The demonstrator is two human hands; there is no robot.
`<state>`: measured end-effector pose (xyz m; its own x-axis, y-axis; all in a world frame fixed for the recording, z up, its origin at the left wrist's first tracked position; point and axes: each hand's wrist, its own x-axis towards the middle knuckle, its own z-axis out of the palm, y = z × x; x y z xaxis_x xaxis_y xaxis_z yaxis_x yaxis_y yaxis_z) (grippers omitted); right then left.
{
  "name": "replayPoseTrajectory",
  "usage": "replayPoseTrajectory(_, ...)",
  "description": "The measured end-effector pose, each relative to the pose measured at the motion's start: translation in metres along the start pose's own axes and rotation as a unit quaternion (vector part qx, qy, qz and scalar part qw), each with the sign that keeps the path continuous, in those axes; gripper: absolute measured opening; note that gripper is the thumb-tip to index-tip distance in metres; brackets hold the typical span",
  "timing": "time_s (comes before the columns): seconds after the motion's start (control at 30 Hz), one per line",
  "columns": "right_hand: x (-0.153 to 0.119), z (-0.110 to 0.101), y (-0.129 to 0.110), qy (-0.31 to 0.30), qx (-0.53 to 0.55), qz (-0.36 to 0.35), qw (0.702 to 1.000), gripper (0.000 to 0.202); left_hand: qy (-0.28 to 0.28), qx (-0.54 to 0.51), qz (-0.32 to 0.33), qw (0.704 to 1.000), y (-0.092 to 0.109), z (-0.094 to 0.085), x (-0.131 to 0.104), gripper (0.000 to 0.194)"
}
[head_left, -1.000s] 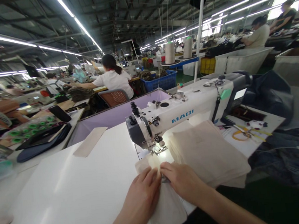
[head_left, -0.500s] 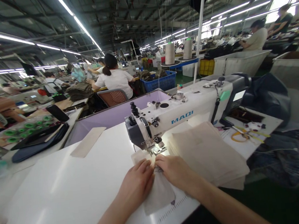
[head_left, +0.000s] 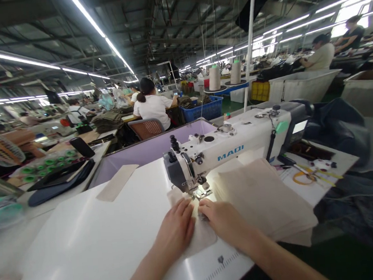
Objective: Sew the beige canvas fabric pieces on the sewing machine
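Observation:
A small pale cloth piece (head_left: 202, 239) lies on the white sewing table (head_left: 94, 250), its far end under the needle area of the white sewing machine (head_left: 245, 130). My left hand (head_left: 176, 222) rests flat on the cloth's left side, fingers together but extended toward the presser foot (head_left: 204, 193). My right hand (head_left: 222, 220) has its thumb and fingers pinched at the cloth's right edge, close to the foot; a small dark metal bit shows beside the fingertips. Right of the machine's needle lies a stack of pale cloth (head_left: 264, 198).
A pale strip (head_left: 118, 182) lies at the table's back left. Scissors and yellow tape (head_left: 304, 176) lie at the right. Behind are a purple-lined bin (head_left: 147, 146), thread cones (head_left: 214, 78), a blue basket (head_left: 203, 110) and a seated person in white (head_left: 153, 108).
The cloth has slid forward under the machine, and both hands have moved with it. The camera view has shifted slightly, so the scene sits lower and further right.

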<state>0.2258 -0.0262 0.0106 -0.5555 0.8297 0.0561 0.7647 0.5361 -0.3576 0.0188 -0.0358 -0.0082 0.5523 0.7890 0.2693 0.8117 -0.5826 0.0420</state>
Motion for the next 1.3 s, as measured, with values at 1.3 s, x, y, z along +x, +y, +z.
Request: replayPoseTrajectory(1.3, -0.071, -0.005, 0.056, 0.079, 0.090, 0.156, 0.980, 0.015, 0.006, -0.001, -0.058, 0.998, 0.019, -0.014, -0.032, 0.042)
